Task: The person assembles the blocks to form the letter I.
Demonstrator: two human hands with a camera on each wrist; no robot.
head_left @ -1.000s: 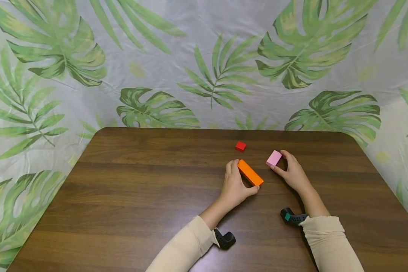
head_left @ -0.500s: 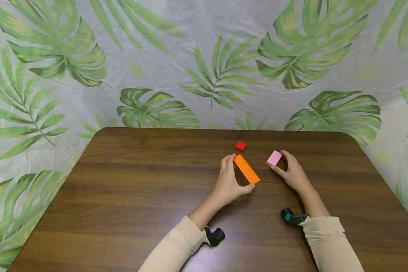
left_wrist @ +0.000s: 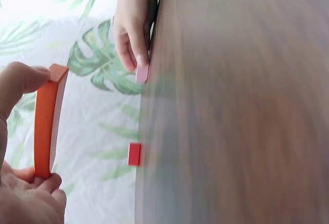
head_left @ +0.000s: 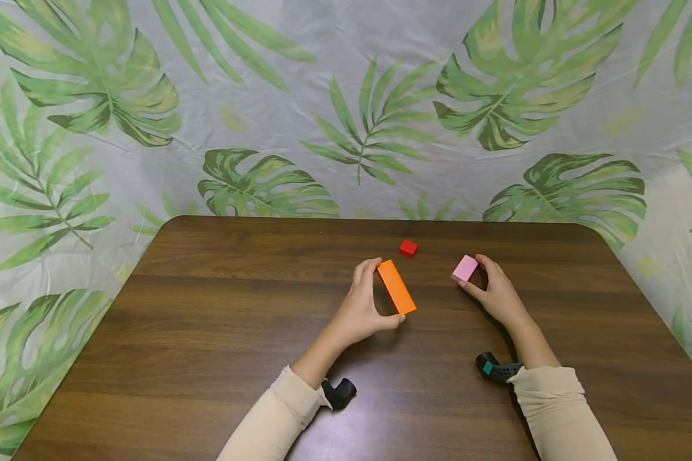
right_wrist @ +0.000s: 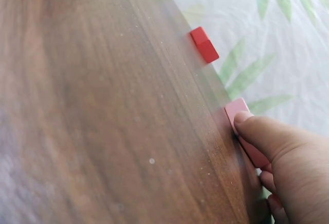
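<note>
My left hand point(head_left: 354, 314) pinches a long orange block point(head_left: 396, 286) by its two ends, thumb at the near end and fingers at the far one. In the left wrist view the orange block point(left_wrist: 46, 121) is raised above the table. My right hand point(head_left: 498, 294) holds a pink block point(head_left: 465, 267) between thumb and fingers on the tabletop. The right wrist view has the thumb on the face of the pink block point(right_wrist: 237, 109). A small red block point(head_left: 408, 248) lies on the table behind and between the two hands.
The brown wood-grain table point(head_left: 207, 333) spans the lower view, its far edge just behind the red block. A leaf-patterned cloth point(head_left: 369, 115) hangs behind it. Dark straps with devices sit at both wrists.
My left hand has carried the orange block leftward, away from the pink block, turning it more lengthwise. The right hand, the pink block and the red block have stayed put.
</note>
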